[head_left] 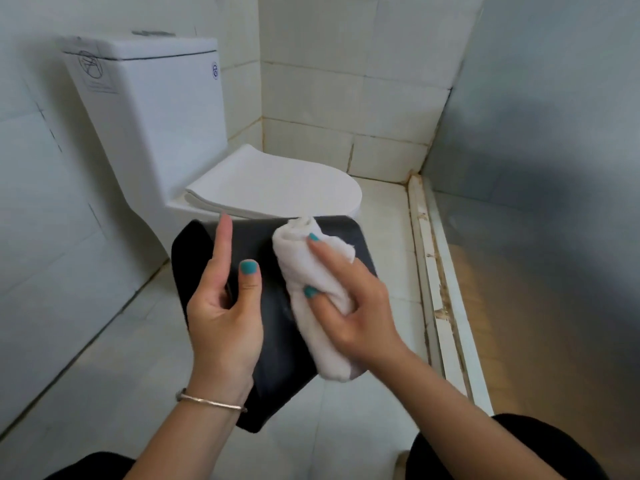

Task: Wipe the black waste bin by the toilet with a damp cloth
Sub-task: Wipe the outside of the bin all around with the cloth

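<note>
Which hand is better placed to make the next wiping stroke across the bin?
Right, probably. The right hand already grips the rolled white cloth and presses it on the black bin. The left hand grips the bin's edge, thumb on its face, steadying it.

A smooth black plastic waste bin (270,306) meets a plain white rolled cloth (311,289); teal polish colours the fingernails (249,267). A thin silver-toned bracelet (211,401) circles one wrist. Behind, a glossy white ceramic toilet (156,116), pale off-white wall tiles (346,81) with brownish-stained grout.
</note>
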Motion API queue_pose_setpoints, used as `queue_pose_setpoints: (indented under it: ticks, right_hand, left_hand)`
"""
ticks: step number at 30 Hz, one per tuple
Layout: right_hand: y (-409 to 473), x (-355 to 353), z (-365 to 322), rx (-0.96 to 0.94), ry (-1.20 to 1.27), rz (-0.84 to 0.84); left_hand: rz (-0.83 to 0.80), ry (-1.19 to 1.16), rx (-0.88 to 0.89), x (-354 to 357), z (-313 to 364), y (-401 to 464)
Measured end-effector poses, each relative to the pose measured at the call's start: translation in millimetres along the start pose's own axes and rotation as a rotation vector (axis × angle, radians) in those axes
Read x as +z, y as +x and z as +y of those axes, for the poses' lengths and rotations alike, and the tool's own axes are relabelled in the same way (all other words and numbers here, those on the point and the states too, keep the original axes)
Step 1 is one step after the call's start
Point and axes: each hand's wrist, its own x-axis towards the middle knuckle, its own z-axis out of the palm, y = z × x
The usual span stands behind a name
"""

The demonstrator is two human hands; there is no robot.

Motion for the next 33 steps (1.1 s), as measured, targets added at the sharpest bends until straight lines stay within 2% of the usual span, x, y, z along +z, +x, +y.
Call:
queue_pose_setpoints:
  ticks: [3, 4, 5, 7, 9, 10, 13, 14, 18, 19, 23, 24, 27, 28, 29, 32, 33]
  right_hand:
    - [18.3, -9.7, 33.5, 0.489, 0.045, 0.198]
    - [18.2, -6.7, 29.7, 0.548, 0.045, 0.232]
    - [15.7, -0.5, 16.7, 0.495, 0.055, 0.229]
    - [5.0, 11.7, -10.9, 0.250, 0.133, 0.114]
    - [1.4, 10.7, -6.3, 0.100, 0.117, 0.001]
    - [6.6, 6.6, 5.7, 0.141, 0.092, 0.004]
    - [20.9, -0.5, 31.2, 0.530, 0.118, 0.165]
    - [18.1, 2.3, 23.2, 0.540, 0.115, 0.175]
    - [-1.6, 13.3, -9.9, 0.128, 0.144, -0.022]
    - [0.4, 9.4, -0.5, 0.115, 0.137, -0.043]
    - [15.7, 0.9, 33.8, 0.603, 0.138, 0.151]
    - [12.7, 4.7, 23.2, 0.565, 0.139, 0.141]
    - [6.4, 11.4, -0.7, 0.225, 0.178, 0.001]
    - [8.5, 7.5, 3.8, 0.180, 0.173, -0.040]
    - [13.4, 3.0, 15.3, 0.228, 0.145, -0.032]
    - [23.7, -2.4, 35.9, 0.579, 0.116, 0.121]
    - [21.7, 0.8, 27.9, 0.557, 0.124, 0.122]
  left_hand:
    - [-0.011, 0.028, -0.006, -0.3, 1.4, -5.4]
    - [-0.030, 0.031, 0.012, 1.7, 4.0, -5.3]
    - [-0.045, 0.038, 0.029, 2.9, 5.7, -3.1]
    - [-0.043, 0.079, 0.036, 4.7, 3.2, 1.1]
    - [-0.014, 0.083, 0.006, 1.9, 0.2, -0.4]
    - [-0.006, 0.062, -0.015, 0.2, 1.1, -1.9]
    - [-0.035, 0.035, -0.018, 0.8, 4.0, -6.4]
    - [-0.052, 0.041, -0.011, 2.4, 5.4, -4.8]
    - [-0.024, 0.067, -0.020, 0.5, 0.4, 2.3]
    - [-0.010, 0.054, -0.034, -1.7, 0.7, 0.9]
    - [-0.064, 0.063, -0.026, -0.9, 6.2, -7.6]
    - [-0.082, 0.076, -0.008, 0.4, 8.4, -5.5]
    - [-0.063, 0.113, -0.006, -1.4, 4.0, 0.2]
    - [-0.050, 0.100, -0.017, -3.3, 4.4, -1.1]
    - [-0.052, 0.085, -0.026, -4.7, 5.0, -3.5]
    - [-0.137, 0.069, -0.033, -2.8, 6.1, -11.0]
    - [-0.153, 0.081, -0.031, -1.5, 4.8, -9.3]
